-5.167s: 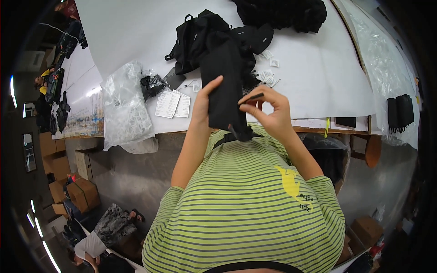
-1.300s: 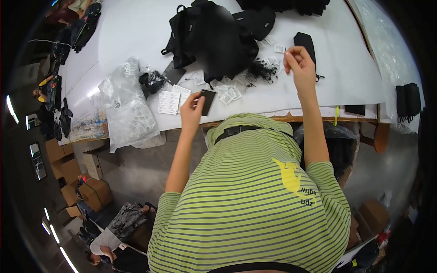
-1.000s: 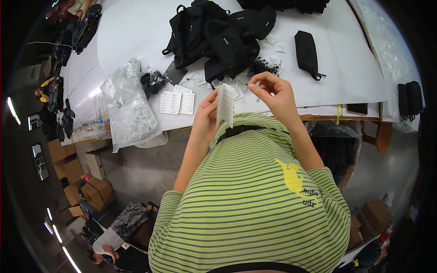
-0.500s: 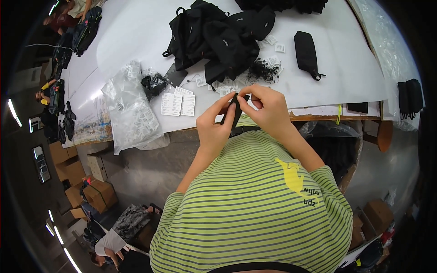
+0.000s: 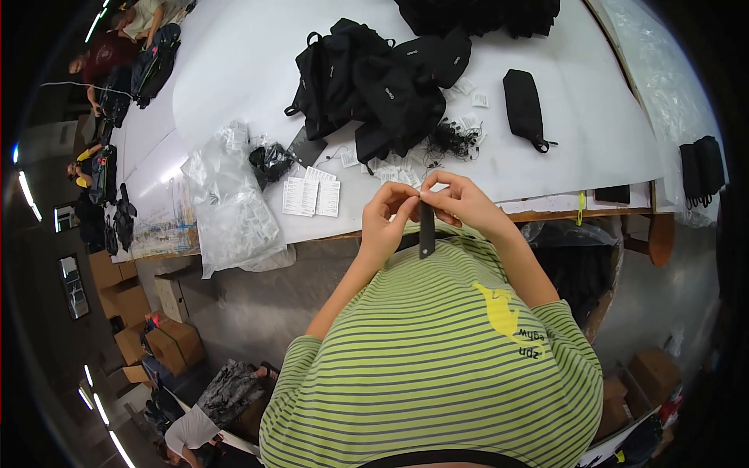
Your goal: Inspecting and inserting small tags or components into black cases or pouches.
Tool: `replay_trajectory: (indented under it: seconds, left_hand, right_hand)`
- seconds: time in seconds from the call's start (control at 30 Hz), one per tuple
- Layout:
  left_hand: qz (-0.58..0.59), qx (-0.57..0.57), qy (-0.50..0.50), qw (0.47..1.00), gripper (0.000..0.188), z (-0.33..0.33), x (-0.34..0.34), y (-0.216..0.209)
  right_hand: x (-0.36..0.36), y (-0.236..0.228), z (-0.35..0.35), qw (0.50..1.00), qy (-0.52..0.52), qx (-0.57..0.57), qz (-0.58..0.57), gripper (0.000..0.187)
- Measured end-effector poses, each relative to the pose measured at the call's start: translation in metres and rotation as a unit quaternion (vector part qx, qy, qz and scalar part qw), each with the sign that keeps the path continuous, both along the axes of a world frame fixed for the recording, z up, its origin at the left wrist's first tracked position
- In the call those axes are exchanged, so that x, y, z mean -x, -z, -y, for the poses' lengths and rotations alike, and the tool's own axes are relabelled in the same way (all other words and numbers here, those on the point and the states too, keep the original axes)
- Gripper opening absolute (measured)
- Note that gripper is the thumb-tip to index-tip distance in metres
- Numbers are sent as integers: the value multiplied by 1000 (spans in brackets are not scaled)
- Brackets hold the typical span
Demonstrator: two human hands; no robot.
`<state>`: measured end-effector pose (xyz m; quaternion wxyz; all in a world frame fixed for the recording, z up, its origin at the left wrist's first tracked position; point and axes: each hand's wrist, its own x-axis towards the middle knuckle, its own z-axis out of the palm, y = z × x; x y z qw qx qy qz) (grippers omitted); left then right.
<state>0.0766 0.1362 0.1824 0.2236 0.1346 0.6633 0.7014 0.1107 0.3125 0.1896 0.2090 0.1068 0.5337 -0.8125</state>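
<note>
My left hand [image 5: 388, 221] and my right hand [image 5: 462, 204] meet in front of my chest, at the near edge of the table. Their fingertips pinch a narrow black hang tag [image 5: 427, 228], which hangs down with a small pale dot near its lower end. Fingers cover its upper end. Just beyond my hands, small white labels [image 5: 396, 170] and a tangle of black tag strings [image 5: 453, 140] lie on the table. Farther back is a pile of black bags [image 5: 367, 86]. White printed cards [image 5: 310, 196] lie left of my hands.
A clear plastic bag [image 5: 234, 210] of white labels overhangs the table edge at left. One flat black pouch [image 5: 523, 109] lies at right. Another black pile [image 5: 484, 15] sits at the back. Cardboard boxes [image 5: 175, 343] stand on the floor at left. Other people [image 5: 101, 62] work at far left.
The black tag has turned from slanting between my fingers to hanging straight down, showing its dotted end. My hands have moved slightly lower in view, with fingertips closer together.
</note>
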Motion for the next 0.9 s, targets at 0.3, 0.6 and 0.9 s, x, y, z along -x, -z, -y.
replay_trajectory:
  seconds: [0.3,0.6,0.9]
  left_hand:
    - [-133,177,-134,966,29,-13,70,119]
    - [-217,209,-69,951,17,-18,42,38]
    - [122,52,16,991,21,-3,30,10]
  right_hand:
    - [5,16,-14,999,-36,-9,-5,15]
    - [0,38,-9,976,170,-131,-36,15]
    - [-3,25,14,868,109,-421,-241,11]
